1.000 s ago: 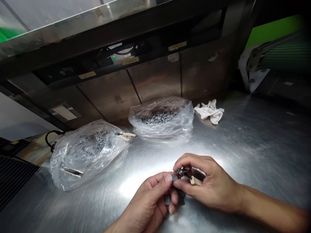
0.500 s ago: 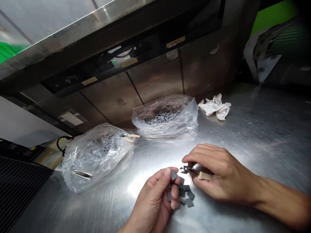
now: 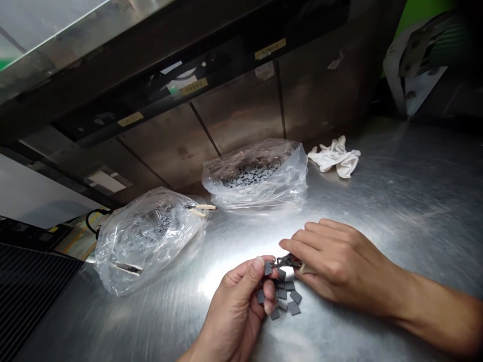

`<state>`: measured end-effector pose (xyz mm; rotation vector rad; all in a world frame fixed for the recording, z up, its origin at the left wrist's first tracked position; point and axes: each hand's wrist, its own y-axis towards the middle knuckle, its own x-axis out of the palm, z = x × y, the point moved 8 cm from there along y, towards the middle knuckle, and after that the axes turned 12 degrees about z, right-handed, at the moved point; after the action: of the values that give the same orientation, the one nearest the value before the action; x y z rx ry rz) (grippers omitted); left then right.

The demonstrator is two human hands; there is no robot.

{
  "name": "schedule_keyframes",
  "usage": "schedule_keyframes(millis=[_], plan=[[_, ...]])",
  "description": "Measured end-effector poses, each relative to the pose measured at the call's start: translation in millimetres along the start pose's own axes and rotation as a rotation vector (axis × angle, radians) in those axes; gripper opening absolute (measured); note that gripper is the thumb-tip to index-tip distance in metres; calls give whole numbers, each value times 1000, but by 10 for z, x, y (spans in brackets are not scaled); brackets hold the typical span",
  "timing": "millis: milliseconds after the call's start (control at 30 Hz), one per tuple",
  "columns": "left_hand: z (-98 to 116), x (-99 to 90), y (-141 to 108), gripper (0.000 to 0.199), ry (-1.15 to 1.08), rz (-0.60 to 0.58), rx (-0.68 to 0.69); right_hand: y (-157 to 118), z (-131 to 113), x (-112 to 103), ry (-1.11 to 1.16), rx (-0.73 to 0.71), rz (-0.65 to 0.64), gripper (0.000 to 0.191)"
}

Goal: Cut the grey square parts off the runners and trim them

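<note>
The tabletop (image 3: 392,211) is brushed metal, scratched and shiny. Well in from its far edge, the person's left hand (image 3: 243,296) has thumb and forefinger clamped on one tile (image 3: 268,268), flat, matt grey and roughly square; another shows at the curled fingers. The right hand (image 3: 334,259) has its fingers wrapped around one pair of cutters (image 3: 287,260), dark metal with a pale handle, tip at the tile's edge. About eight loose tiles (image 3: 294,308) lie just beneath the hands, some overlapping, so the exact count is unclear.

Two crinkled clear plastic bags hold grey pieces too many to count: the far bag (image 3: 260,197) by the far edge, the left bag (image 3: 113,246) by the left edge. Two pale handles (image 3: 206,206) stick out at the left bag's right end. One crumpled white glove (image 3: 335,158) lies near the far edge.
</note>
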<state>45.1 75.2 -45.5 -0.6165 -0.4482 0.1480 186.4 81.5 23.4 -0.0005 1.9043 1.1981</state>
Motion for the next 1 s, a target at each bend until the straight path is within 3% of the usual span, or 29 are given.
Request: schedule_keyframes(millis=[533, 833, 1000], plan=[[1, 12, 3, 25, 40, -67, 28, -36, -69, -17, -75, -58, 37, 14], [-35, 31, -16, 22, -8, -94, -22, -48, 26, -32, 75, 79, 50, 16], [-39, 20, 5, 28, -13, -76, -36, -28, -10, -21, 57, 84, 64, 16]])
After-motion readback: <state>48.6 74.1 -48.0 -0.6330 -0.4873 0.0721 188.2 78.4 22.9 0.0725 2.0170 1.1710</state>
